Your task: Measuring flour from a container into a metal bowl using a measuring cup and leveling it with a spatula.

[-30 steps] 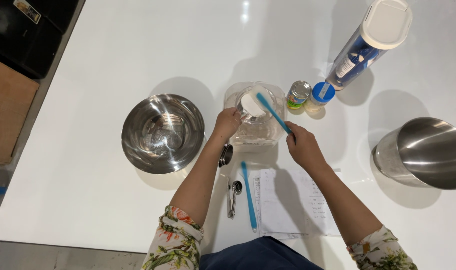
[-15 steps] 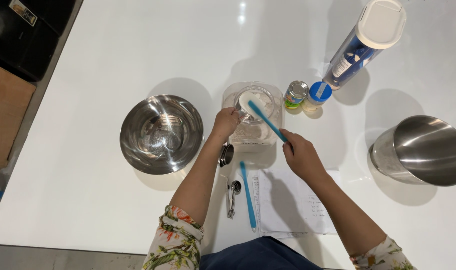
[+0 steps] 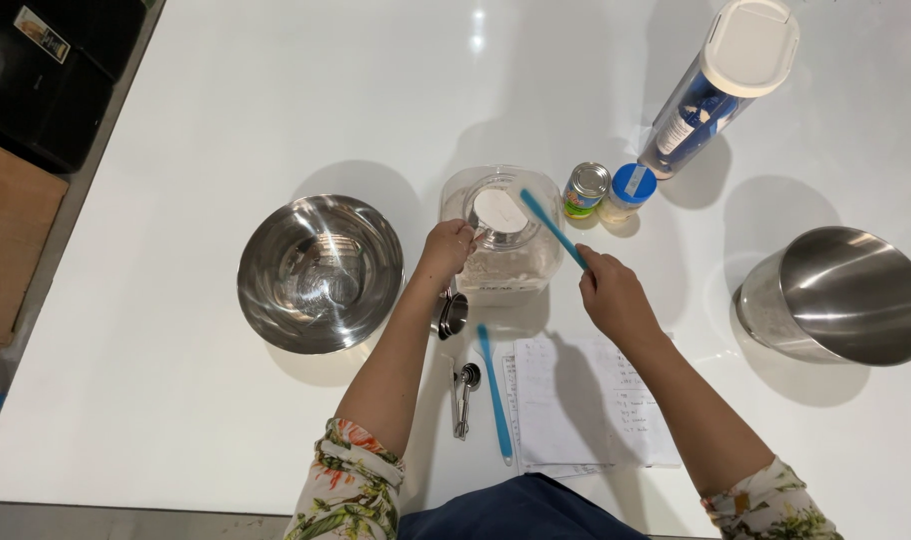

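Observation:
My left hand (image 3: 446,248) holds a small measuring cup (image 3: 500,210), heaped with white powder, over the mouth of a clear jar (image 3: 511,268) that is partly filled with the same powder. More metal cups (image 3: 453,314) of the set hang below that hand. My right hand (image 3: 612,292) grips a thin blue stick (image 3: 554,228). The stick's far end lies across the rim of the filled cup.
A steel bowl (image 3: 321,272) sits left of the jar, and a second one (image 3: 844,296) at the far right. Behind the jar are a can (image 3: 585,188), a blue-capped bottle (image 3: 631,190) and a tall white-lidded container (image 3: 721,85). Nearer me lie a paper sheet (image 3: 586,402), a blue spatula (image 3: 496,392) and measuring spoons (image 3: 464,395).
The blue stick slid left across the top of the filled cup and came back to the right. My left hand stayed over the jar with the cup.

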